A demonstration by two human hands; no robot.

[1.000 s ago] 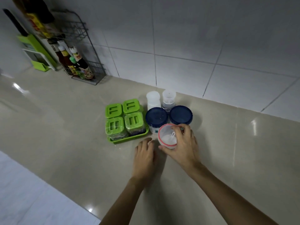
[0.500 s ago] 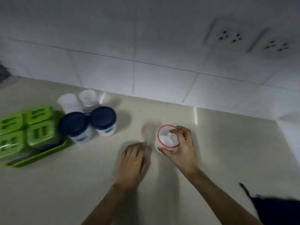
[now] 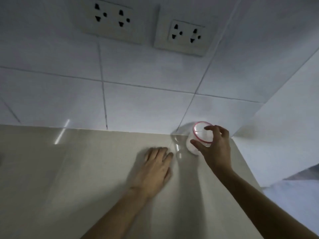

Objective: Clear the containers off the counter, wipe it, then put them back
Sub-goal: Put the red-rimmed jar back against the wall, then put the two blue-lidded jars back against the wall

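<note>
A small clear container with a red-rimmed lid (image 3: 200,135) is at the far right corner of the beige counter (image 3: 69,169), close to the tiled back wall. My right hand (image 3: 215,149) grips it from the right side, thumb in front and fingers over the lid. Whether its base touches the counter I cannot tell. My left hand (image 3: 153,168) lies flat, palm down, on the counter just left of it, holding nothing. The other containers are out of view.
The white tiled wall (image 3: 138,100) runs along the back, with two double sockets (image 3: 181,35) high up. A side wall (image 3: 284,118) closes the counter on the right. The counter's right edge (image 3: 250,169) drops off beside my right arm.
My right hand has carried the red-rimmed container to the right, away from the green and blue-lidded containers, into the right corner. My left hand slid right along the counter. The view swung right.
</note>
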